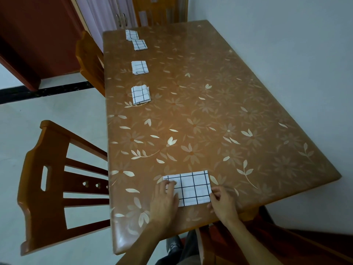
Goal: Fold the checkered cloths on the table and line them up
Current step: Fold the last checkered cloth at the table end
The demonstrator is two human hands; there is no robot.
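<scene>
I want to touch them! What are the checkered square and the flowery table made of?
The checkered cloth looks like thin matte fabric: it folds flat with soft creases. The table top looks glossy, maybe a printed plastic cover: light reflects off it.

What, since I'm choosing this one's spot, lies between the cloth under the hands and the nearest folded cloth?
Nothing: the head view shows only bare tabletop between the half-folded cloth and the nearest folded cloth.
</scene>
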